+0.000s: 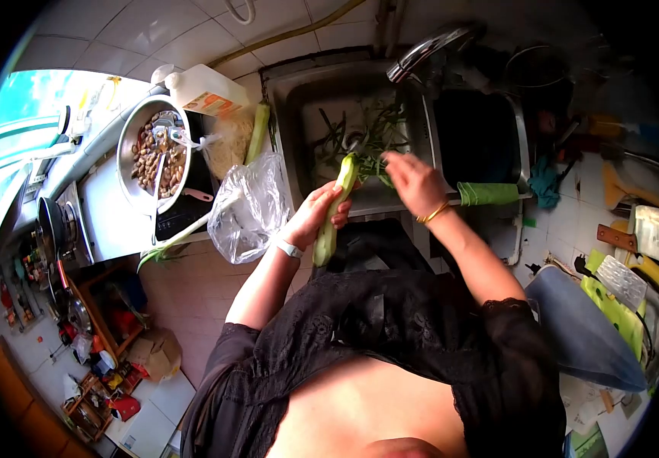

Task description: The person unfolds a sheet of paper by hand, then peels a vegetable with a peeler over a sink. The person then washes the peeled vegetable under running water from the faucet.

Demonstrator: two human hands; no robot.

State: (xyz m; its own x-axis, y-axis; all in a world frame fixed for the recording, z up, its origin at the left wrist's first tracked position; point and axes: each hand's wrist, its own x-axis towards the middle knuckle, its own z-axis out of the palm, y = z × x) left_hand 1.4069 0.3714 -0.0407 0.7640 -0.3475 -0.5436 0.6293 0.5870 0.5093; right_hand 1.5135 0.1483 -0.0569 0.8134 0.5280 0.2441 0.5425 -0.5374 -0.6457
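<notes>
A long, pale green peeled vegetable (334, 221) is held by my left hand (320, 217), whose fingers wrap round its middle; it slants up over the front edge of the sink (293, 145). My right hand (415, 183) is raised over the sink's front right part, apart from the vegetable, its fingers bent toward it. Whether those fingers pinch anything is too small to make out. Dark green peelings (383, 130) lie in the basin around the drain.
Left of the sink are a crumpled clear plastic bag (249, 206), another long green vegetable (258, 131), a white jug (206, 90) and a metal bowl (125, 153) of brown pieces. A faucet (428, 52) overhangs the sink; a green cloth (488, 193) hangs at the right.
</notes>
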